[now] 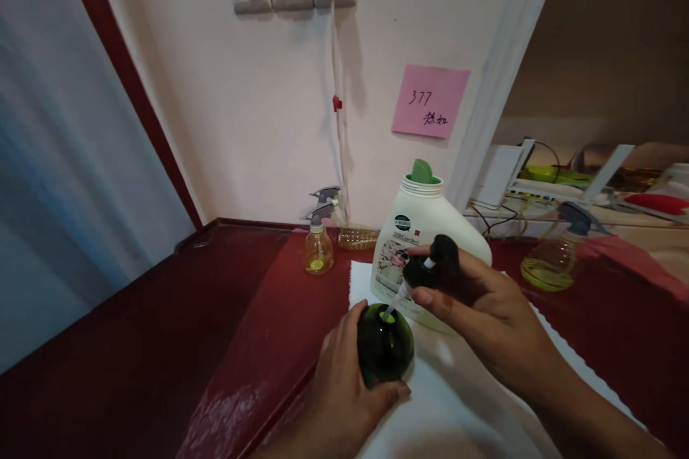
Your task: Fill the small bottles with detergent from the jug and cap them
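Note:
My left hand (349, 380) is wrapped round the left side of a dark green round bottle (385, 348), whose open neck faces up. Between the thumb and fingers of my right hand (474, 301) is a black spray head (428, 265). Its pale tube slants down into the bottle's neck, while the head itself stays apart from the rim. Just behind the bottle stands a large white detergent jug (457, 229) with a printed label, its mouth open and a green spout showing. A white sheet (446, 394) lies under these things.
Small clear spray bottles (319, 252) stand against the wall at the back. Another spray bottle (549, 265) with yellow liquid is at the right. A cord (334, 57) hangs from a wall socket. A shelf at the right holds a white router (498, 172). The tabletop (258, 330) is dark red.

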### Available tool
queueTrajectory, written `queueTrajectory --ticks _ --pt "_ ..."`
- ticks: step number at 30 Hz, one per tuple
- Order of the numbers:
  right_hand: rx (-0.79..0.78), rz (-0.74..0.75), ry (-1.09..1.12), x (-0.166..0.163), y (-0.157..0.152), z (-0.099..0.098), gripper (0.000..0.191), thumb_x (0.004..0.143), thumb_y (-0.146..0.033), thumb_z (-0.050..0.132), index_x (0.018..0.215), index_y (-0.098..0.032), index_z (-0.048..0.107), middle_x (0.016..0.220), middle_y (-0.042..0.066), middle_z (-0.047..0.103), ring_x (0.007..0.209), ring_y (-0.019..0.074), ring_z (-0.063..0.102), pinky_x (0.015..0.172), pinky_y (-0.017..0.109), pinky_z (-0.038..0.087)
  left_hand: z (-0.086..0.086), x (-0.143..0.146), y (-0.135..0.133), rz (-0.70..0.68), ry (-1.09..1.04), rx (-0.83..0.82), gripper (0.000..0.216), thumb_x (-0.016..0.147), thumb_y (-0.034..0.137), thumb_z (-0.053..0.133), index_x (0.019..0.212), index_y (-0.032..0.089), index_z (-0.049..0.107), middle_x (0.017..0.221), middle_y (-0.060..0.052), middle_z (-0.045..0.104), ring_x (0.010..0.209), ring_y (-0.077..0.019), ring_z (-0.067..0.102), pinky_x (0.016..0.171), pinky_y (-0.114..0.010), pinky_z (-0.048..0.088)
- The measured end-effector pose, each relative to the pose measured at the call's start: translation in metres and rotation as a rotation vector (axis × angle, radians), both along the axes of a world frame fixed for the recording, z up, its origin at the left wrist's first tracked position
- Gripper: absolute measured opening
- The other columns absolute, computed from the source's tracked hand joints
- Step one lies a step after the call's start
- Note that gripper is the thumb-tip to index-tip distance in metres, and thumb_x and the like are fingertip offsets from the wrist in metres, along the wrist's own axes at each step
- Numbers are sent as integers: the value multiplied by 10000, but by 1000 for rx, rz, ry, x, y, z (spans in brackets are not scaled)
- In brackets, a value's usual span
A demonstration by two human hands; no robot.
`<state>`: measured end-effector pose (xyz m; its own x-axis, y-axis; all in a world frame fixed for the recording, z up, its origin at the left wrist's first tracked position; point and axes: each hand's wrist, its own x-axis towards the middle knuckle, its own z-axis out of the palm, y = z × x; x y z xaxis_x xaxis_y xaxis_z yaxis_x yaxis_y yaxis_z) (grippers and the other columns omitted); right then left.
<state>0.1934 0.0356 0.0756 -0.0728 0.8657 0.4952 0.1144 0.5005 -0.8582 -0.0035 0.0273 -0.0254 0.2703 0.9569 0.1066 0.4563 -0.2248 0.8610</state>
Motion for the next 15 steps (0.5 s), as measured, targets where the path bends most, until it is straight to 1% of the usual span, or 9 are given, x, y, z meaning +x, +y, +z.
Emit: queueTrajectory --ticks 3,7,10,15 --pt "-38 23 -32 -6 2 -18 319 866 -344 793 1177 -383 734 1056 -51 725 994 131 682 886 229 562 1 0 -1 1 -3 -4 1026 726 449 852 1554 165 316 1558 -199 466 1416 -398 416 1175 -586 309" --pt "-69 15 -104 -12 5 -36 205 830 -338 784 1033 -318 755 1041 -27 701 1023 170 656 909 294 536 3 0 -2 6 -11 -6 1035 703 416 880 1546 172 330 1554 -188 477 1412 -383 424 1184 -565 305" --pt "-92 26 -143 -14 7 -43 173 823 -342 771 979 -276 735 1022 -10 692 1008 192 651 918 336 518 4 0 -2 6 -13 -20 1067 691 411 892 1553 159 316 1570 -195 460 1425 -382 411 1191 -565 299" --pt "-131 55 -192 -15 6 -48 184 845 -341 736 1013 -266 718 1043 2 680 993 203 635 950 383 499 11 2 -2 2 -48 -48 1028 673 383 894 1530 176 367 1549 -185 491 1409 -389 435 1183 -585 307"
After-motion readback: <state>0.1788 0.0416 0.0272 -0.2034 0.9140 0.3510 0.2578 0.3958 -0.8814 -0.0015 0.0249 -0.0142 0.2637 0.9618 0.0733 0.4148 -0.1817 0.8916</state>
